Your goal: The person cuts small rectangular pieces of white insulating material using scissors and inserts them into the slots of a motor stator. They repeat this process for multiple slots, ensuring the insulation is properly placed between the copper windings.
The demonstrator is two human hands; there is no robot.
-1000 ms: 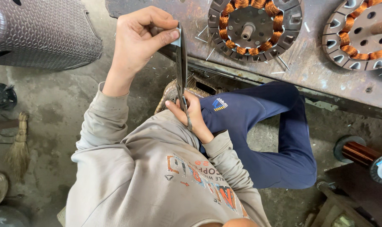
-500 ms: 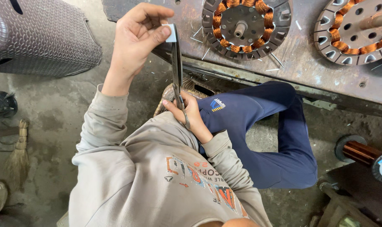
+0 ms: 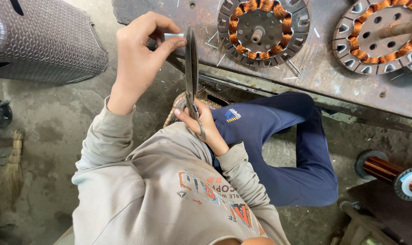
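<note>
Cutting in hand: right hand [image 3: 203, 129] is closed around the handles of long dark scissors [image 3: 191, 68], blades pointing up and nearly shut, while left hand [image 3: 140, 59] pinches a small pale strip [image 3: 173, 37] between thumb and fingers, holding it right against the blades near their upper part. Judging progress: many thin pale slivers [image 3: 215, 38] lie scattered on the counter [image 3: 324, 72] beside the scissors, so several pieces look already trimmed; the strip in the fingers is short, cut seems mid-way or about to close, cannot tell if it is severed. One stator with copper windings [image 3: 262, 27] sits on the counter just right of the scissors, a second stator [image 3: 380, 34] farther right, both wound; whether slots already have the strips in cannot be told. Room: scissors work in the gap between the counter edge [image 3: 242, 84] and the person's chest, blade tips near that edge. Left of the scissors stands a textured grey bin [image 3: 38, 38], near the left forearm. Blue-trousered leg [image 3: 283, 136] folds right of the scissors under the counter. Copper wire spool [image 3: 392, 172] lies well right and lower, a broom [image 3: 11, 168] far left on the floor [image 3: 56, 122]. Open floor left-below the scissors.
</note>
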